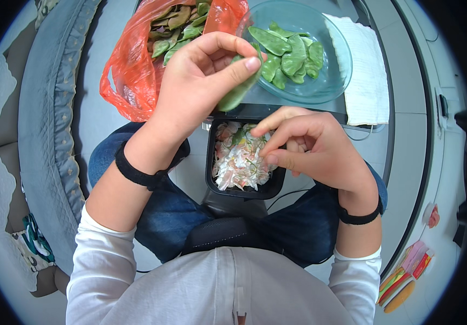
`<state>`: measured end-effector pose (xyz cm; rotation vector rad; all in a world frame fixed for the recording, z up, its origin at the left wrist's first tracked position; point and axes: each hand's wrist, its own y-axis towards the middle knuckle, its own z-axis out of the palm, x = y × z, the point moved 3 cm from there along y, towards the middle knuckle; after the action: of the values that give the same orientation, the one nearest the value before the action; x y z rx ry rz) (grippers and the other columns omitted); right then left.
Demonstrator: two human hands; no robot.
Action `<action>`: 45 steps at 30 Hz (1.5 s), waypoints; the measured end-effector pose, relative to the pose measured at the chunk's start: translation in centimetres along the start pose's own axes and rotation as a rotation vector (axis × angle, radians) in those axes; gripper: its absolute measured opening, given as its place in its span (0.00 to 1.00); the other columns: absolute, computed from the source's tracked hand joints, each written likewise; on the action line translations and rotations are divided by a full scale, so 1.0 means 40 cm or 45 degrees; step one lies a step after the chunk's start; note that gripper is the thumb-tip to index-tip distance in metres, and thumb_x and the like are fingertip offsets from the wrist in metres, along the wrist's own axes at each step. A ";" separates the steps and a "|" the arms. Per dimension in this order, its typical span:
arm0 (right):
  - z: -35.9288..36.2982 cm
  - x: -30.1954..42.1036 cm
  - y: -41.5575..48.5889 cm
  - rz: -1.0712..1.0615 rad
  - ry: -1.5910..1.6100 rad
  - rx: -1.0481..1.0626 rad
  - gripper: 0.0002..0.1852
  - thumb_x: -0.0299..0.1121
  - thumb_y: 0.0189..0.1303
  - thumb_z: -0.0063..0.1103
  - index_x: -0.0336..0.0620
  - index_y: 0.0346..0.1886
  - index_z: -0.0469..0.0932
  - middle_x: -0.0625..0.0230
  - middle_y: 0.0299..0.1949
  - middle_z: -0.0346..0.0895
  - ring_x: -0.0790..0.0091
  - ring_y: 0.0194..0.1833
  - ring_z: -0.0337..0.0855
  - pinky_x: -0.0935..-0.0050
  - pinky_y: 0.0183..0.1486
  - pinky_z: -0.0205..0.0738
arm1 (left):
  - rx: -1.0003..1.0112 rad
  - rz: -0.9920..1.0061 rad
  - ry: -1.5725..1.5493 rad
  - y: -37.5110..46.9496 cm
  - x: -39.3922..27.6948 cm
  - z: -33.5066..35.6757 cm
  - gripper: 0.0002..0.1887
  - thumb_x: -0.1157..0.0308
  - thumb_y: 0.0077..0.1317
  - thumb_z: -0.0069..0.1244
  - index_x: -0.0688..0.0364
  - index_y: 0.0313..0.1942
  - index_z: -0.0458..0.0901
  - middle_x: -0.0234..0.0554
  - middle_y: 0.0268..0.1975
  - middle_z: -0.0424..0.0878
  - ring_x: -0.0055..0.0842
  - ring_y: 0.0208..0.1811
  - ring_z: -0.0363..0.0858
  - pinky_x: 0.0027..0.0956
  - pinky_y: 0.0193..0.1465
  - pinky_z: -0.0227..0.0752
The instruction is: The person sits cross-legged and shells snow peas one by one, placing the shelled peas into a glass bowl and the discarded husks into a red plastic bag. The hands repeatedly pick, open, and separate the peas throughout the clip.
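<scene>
My left hand [209,73] pinches a flat green bean pod [237,95] between thumb and fingers, above the table's near edge. The pod hangs down and its upper end is partly hidden by my fingers. Over a black waste bin [210,162] between my knees is my right hand [310,146], its thumb and fingertips close together. Whether a thin strip sits between those fingertips cannot be made out. Crumpled white tissue and thin green strips [243,162] fill the bin. Beyond my hands, a clear glass bowl [333,87] holds several green pods [294,55].
A red plastic bag [131,81] of green and brownish pods [176,24] lies open at the table's left. A white cloth [367,77] rests at the right, beside and partly under the bowl. A blue-covered sofa [42,134] stands at far left; a dark cable [290,195] runs by the bin.
</scene>
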<state>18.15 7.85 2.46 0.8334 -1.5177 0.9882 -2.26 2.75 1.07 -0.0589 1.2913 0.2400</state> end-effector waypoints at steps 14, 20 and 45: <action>-0.022 0.026 0.025 -0.412 -0.276 -0.698 0.05 0.18 0.65 0.69 0.31 0.43 0.86 0.68 0.35 0.82 0.86 0.26 0.78 0.86 0.29 0.67 | 0.060 0.095 0.081 -0.018 0.015 0.031 0.12 0.80 0.67 0.65 0.66 0.49 0.84 0.41 0.49 0.89 0.21 0.50 0.88 0.25 0.56 0.84; -0.017 0.031 0.028 -0.419 -0.401 -0.730 0.05 0.16 0.63 0.68 0.32 0.41 0.87 0.70 0.34 0.83 0.88 0.26 0.77 0.86 0.28 0.63 | 0.068 0.286 0.323 -0.022 -0.002 0.032 0.10 0.81 0.65 0.64 0.65 0.45 0.86 0.38 0.45 0.90 0.22 0.48 0.89 0.28 0.53 0.84; -0.019 0.008 0.043 -0.337 -0.078 -0.870 0.04 0.17 0.59 0.67 0.35 0.35 0.83 0.75 0.27 0.84 0.90 0.27 0.80 0.88 0.31 0.74 | -0.104 0.136 0.120 -0.019 0.012 0.039 0.11 0.76 0.67 0.65 0.61 0.46 0.83 0.29 0.40 0.87 0.10 0.37 0.81 0.18 0.38 0.74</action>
<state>16.85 9.25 2.57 0.5468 -1.5996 0.2135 -0.52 2.34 0.97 -0.0716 1.3802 0.3858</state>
